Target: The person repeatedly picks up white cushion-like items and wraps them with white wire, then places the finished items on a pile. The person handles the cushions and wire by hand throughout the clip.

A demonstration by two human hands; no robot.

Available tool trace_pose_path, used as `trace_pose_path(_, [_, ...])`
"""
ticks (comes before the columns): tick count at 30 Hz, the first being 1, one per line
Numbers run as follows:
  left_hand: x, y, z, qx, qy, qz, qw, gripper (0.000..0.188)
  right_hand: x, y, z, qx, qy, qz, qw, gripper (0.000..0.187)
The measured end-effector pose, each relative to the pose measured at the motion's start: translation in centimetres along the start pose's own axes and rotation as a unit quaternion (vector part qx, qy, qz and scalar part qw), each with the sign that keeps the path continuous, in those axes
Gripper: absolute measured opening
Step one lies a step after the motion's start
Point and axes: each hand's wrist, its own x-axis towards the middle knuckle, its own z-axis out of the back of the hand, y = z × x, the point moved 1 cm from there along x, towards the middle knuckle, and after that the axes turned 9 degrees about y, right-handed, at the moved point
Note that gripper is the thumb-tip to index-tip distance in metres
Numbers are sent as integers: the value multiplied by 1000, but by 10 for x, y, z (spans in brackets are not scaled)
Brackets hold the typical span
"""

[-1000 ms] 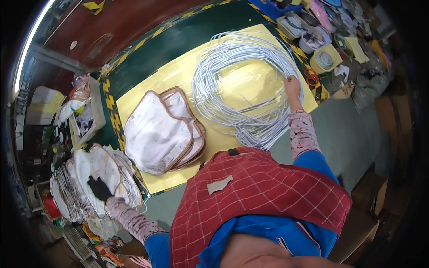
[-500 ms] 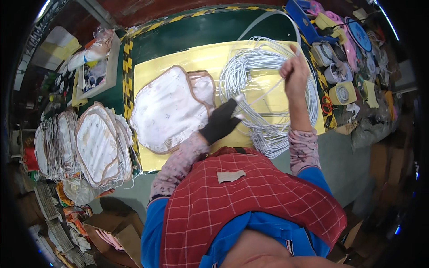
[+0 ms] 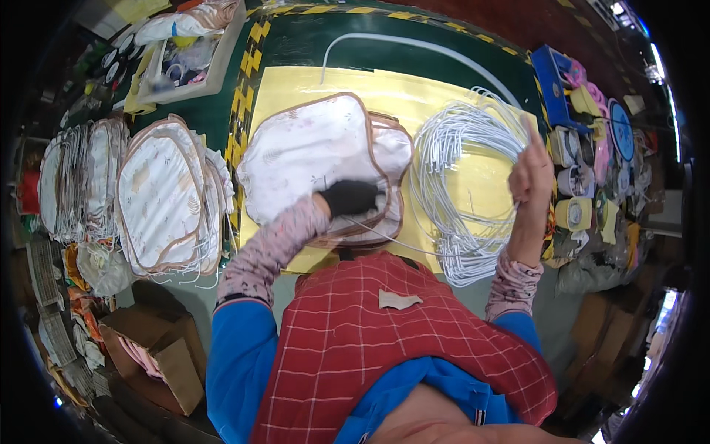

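Note:
My left hand (image 3: 351, 198), in a black glove, lies over the near right part of a stack of white printed cloth pieces with brown edging (image 3: 307, 152). Its fingers are closed and slightly blurred. From beneath it a thin white wire (image 3: 403, 243) runs right to a loose coil of white wires (image 3: 470, 255). My bare right hand (image 3: 531, 172) is raised at the coil's right side, fingers curled and one pointing away from me. A pale arcing length of wire (image 3: 436, 46), broadened by blur, reaches from near that hand across the table's far side.
A yellow sheet (image 3: 296, 83) lies on the green tabletop, bordered by yellow-black tape (image 3: 242, 122). More edged cloth pieces (image 3: 159, 196) hang at the left, below a white bin (image 3: 214, 74). At the right are a blue crate (image 3: 549, 85) and small tubs. A cardboard box (image 3: 174, 362) stands lower left.
My left hand has moved left from the coil onto the cloth stack, with the thin wire trailing from it. The pale arc has swung lower and farther left. The whole view has also shifted.

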Motion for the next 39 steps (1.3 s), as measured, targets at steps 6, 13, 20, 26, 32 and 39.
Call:
trace_pose_path(6, [52,142,74,232,-208,326,893,44,-26,-16,-8,-40,-15,40,998,39])
trace_pose_path(13, [42,165,102,-12,-404,222,887,23,-60,-10,11,-18,9,74,997,42])
trace_pose_path(20, [-37,51,160,-367,-366,93,850,17,-74,-3,24,78,17,97,992,38])
trace_pose_path(26, [-90,-44,169,39,-480,-6,877,21,-84,-5,44,94,66,108,988,41])
trace_pose_path(32, [-118,-74,180,240,-535,-47,809,22,-97,-4,74,109,152,110,976,38])
trace_pose_path(39, [-124,-136,196,-281,-534,12,798,14,-105,-8,87,129,268,185,937,41])
